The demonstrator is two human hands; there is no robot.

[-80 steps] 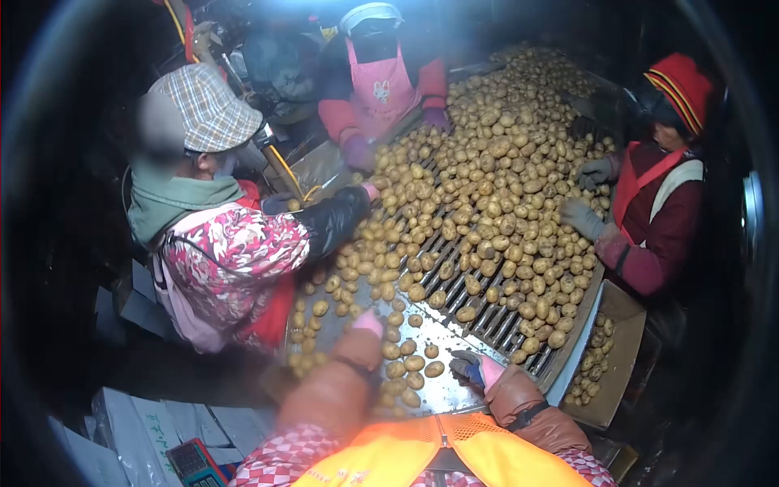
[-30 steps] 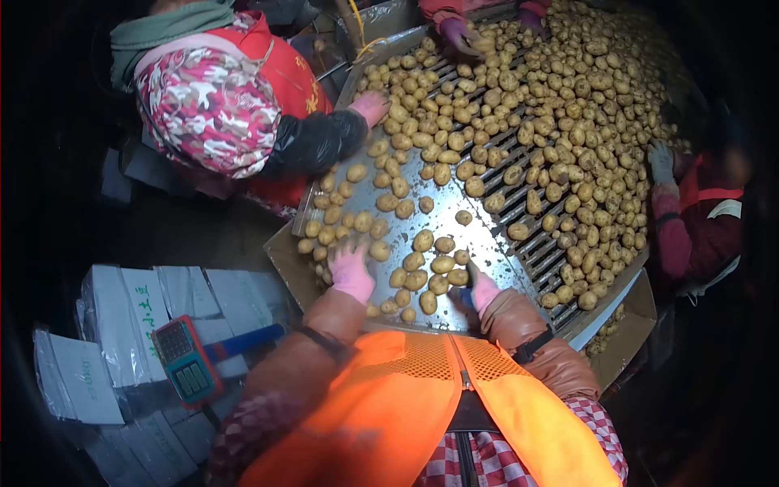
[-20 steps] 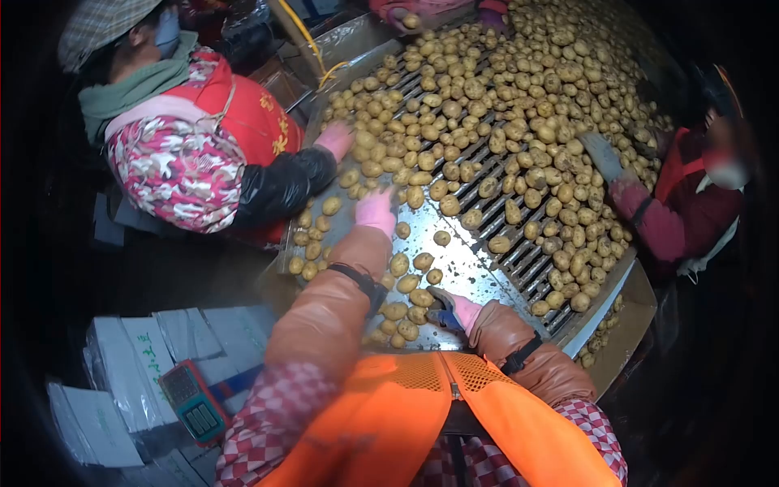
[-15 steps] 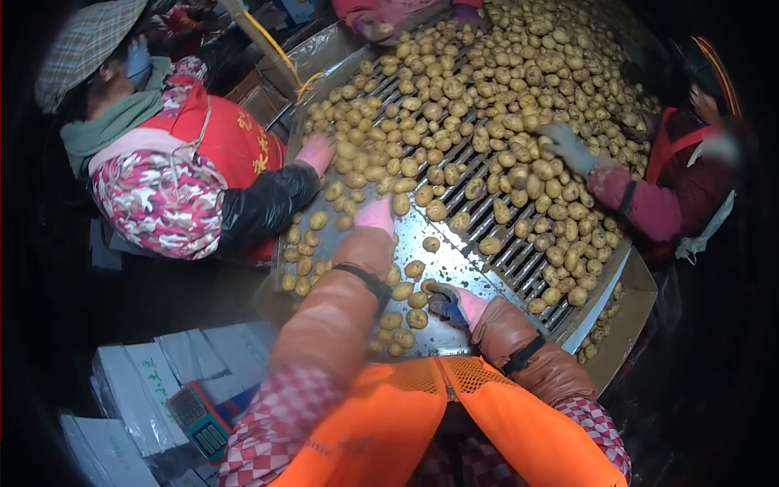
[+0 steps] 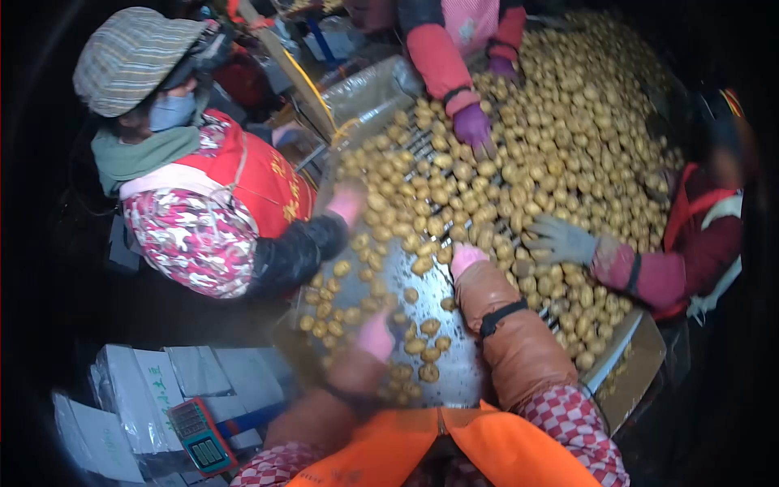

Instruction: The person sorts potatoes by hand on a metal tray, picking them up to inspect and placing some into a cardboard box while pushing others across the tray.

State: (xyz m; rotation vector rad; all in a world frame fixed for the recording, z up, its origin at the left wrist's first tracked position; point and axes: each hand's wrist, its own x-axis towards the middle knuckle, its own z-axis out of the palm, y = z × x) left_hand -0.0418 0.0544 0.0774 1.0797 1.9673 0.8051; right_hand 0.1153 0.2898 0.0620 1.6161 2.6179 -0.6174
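Dim sorting shed: a slatted metal tabletop [image 5: 458, 375] heaped with potatoes [image 5: 568, 146], co-workers [image 5: 195, 235] crowded round it.
Sorting looks to be in mid-run. The pink-gloved right hand [image 5: 466, 258] sits at the heap's near edge, fingers bent down onto potatoes. The left hand [image 5: 376, 334] hovers, blurred, over the loose potatoes [image 5: 422, 349] on the smooth plate. Whether either hand grips one I cannot tell. A co-worker's grey glove [image 5: 560, 241] lies near the right hand, so any further reach calls for keeping clear of it.

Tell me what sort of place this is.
Likely a potato sorting line in a packing shed: a slatted grey metal table heaped with small yellow-brown potatoes, co-workers' gloved hands picking over it, and an open brown cardboard box at its edge.
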